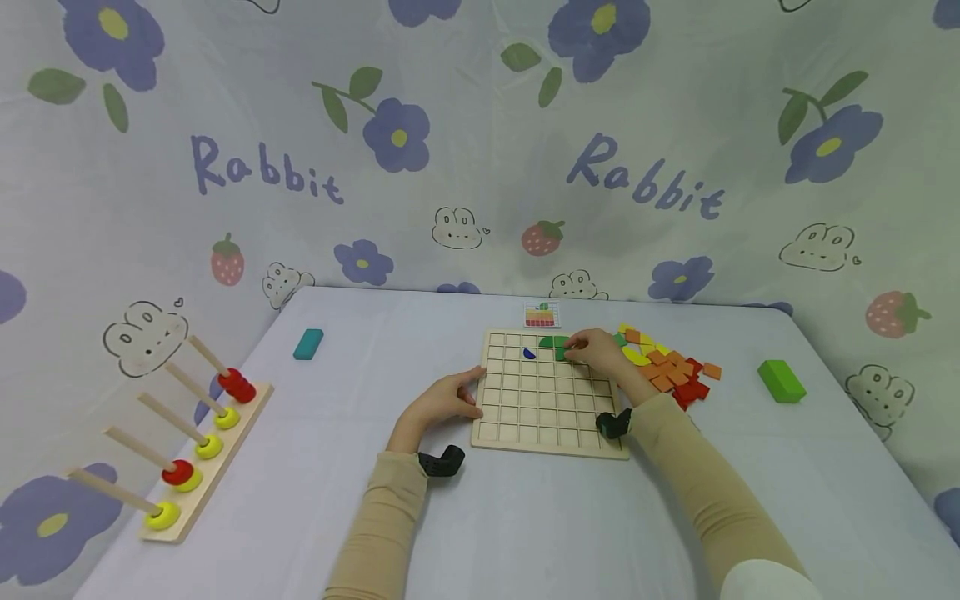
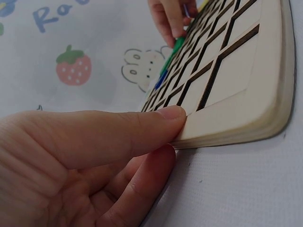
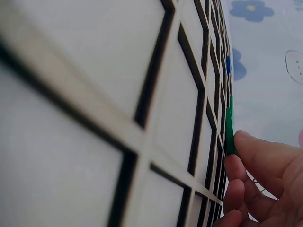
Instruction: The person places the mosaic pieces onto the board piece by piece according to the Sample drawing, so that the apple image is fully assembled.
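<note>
Nearest me, a peg stand [image 1: 215, 468] with red and yellow discs leans its pegs well left of my left fingers. My left hand [image 1: 444, 398] has the left edge of the wooden board [image 1: 528, 408] between thumb and fingertip, thumb on the rim; the gridded board lies just to the right of that grip. A green block [image 1: 782, 382] sits well to the right of my right fingers, and nearer them on that side is a loose heap of coloured tiles [image 1: 663, 382]. My right hand [image 1: 596, 350] pinches a green piece [image 3: 230, 135] over the board's far rows, narrow between thumb and fingers. A blue piece [image 1: 529, 353] lies on the board, left of that pinch. A teal block [image 1: 308, 344] rests well left of both hands. Beyond my right fingertips, behind the board, is a picture card [image 1: 542, 315], then the printed cloth [image 1: 480, 179].
</note>
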`<state>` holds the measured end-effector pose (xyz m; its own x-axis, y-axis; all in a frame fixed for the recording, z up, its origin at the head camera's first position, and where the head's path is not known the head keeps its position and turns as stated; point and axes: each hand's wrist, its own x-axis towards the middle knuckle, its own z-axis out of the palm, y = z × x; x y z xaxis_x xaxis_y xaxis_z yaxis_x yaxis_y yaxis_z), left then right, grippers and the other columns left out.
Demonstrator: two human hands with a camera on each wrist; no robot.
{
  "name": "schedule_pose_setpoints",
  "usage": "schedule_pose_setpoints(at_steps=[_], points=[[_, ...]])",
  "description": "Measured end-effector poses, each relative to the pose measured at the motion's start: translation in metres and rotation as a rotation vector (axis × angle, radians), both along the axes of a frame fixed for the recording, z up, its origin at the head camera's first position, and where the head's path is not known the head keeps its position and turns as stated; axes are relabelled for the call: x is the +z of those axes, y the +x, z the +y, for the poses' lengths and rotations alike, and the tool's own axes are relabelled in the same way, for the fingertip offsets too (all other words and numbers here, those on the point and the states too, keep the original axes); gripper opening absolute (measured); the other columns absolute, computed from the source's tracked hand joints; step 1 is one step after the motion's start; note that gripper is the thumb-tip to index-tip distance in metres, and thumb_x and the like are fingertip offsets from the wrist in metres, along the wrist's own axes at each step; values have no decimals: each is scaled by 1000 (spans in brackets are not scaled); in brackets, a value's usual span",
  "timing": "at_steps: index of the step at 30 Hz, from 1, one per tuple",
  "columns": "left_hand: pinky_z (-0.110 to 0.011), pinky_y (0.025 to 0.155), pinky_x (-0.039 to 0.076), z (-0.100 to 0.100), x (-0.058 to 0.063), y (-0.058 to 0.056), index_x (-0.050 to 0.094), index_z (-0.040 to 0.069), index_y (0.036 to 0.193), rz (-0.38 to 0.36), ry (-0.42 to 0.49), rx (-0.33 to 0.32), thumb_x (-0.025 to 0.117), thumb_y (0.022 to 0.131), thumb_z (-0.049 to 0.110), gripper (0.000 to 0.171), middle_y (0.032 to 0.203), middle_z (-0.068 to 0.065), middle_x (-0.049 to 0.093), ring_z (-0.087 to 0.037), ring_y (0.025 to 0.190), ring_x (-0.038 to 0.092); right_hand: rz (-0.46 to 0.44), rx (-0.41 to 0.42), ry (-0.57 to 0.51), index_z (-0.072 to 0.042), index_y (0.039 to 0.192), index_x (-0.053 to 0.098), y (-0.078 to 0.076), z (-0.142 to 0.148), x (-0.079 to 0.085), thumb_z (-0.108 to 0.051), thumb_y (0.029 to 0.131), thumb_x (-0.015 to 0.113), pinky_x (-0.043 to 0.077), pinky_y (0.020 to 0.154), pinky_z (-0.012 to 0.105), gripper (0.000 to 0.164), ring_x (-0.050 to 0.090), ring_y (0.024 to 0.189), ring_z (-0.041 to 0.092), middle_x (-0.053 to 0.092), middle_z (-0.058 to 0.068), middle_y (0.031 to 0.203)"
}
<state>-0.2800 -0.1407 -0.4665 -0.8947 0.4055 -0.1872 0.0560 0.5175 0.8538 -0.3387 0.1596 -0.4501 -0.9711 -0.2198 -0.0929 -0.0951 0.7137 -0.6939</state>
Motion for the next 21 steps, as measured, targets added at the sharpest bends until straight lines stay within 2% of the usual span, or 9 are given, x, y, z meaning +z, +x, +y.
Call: schedule_pose_setpoints(at_steps=[5,13,21], points=[[-26,61,40,0,1,1,38,10,142,-1,2,-3,77,71,5,81,73,-5,54,-14,65,47,-18,-5,6,-3,110,66,-1,0,0,-16,88,63,41,84,42,26,53,94,27,61,15,105],[-25,61,40,0,1,1,38,9,142,0,4,-4,76,71,4,81,73,-4,54,-14,65,47,-19,-9,-10,-5,110,65,-1,0,-1,-15,87,63,41,80,39,26,52,91,26,60,13,101],[-25,61,40,0,3,2,37,9,142,-12,12,-10,76,71,3,81,74,-5,54,-14,66,48,-24,-75,-69,-4,118,60,-2,18,4,-15,90,59,43,80,39,29,52,95,29,57,17,107]])
